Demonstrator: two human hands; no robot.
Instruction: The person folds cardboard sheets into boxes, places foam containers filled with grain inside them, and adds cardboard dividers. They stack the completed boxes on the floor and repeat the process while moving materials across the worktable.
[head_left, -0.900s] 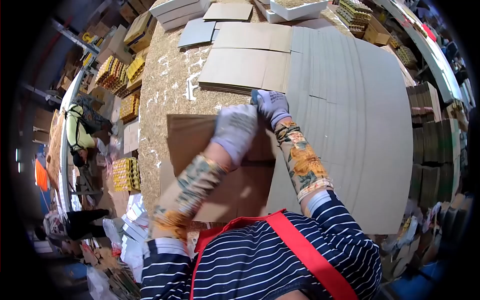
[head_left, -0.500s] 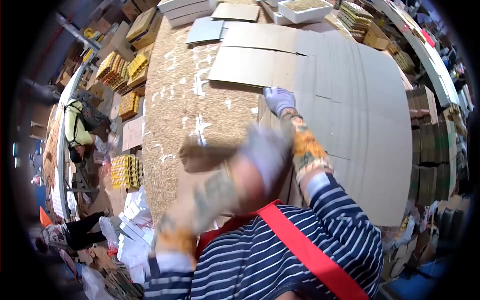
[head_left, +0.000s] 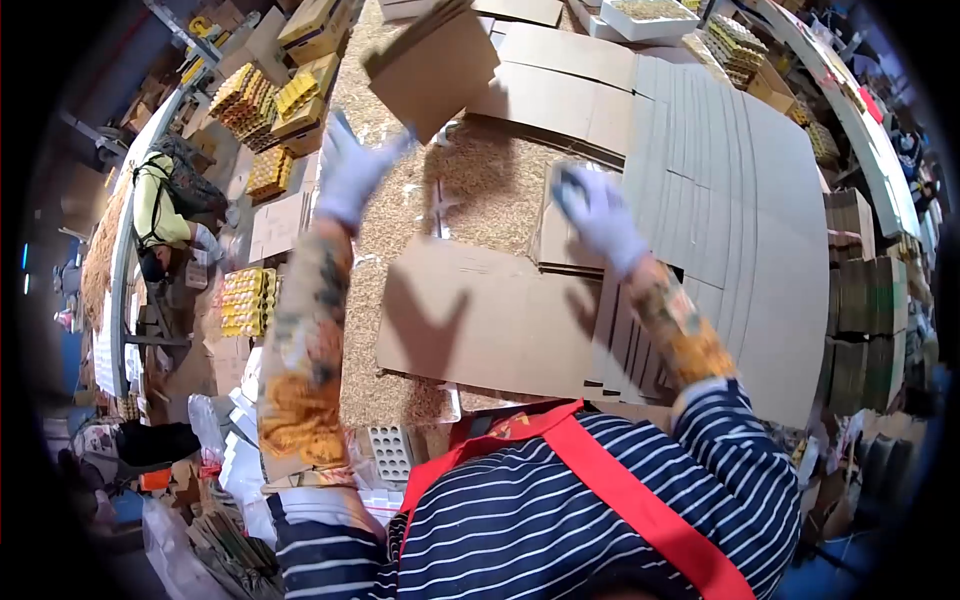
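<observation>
My left hand (head_left: pixel 355 172), in a pale glove with bluish fingertips, is open with its fingers spread. Just beyond it, a brown cardboard piece (head_left: pixel 437 72) is tilted above the table and casts a shadow; I see no grip on it. My right hand (head_left: pixel 603 218), gloved the same way, hangs over a short cardboard flap (head_left: pixel 560 240) with fingers apart and nothing visible in them. A large flattened cardboard sheet (head_left: pixel 760 240) covers the right side. Its wide near flap (head_left: pixel 490 320) lies below my hands, bearing their shadows.
Grainy tan material (head_left: pixel 400 220) covers the tabletop on the left. White foam boxes (head_left: pixel 650 20) stand at the far end. Stacked egg trays (head_left: pixel 245 105) and a bending person (head_left: pixel 165 215) are on the left. Cardboard bundles (head_left: pixel 865 310) stand at right.
My left hand has swung from near my chest to the far left and opened. The cardboard piece has risen over the table. The near flap lies spread out; my right hand has shifted right.
</observation>
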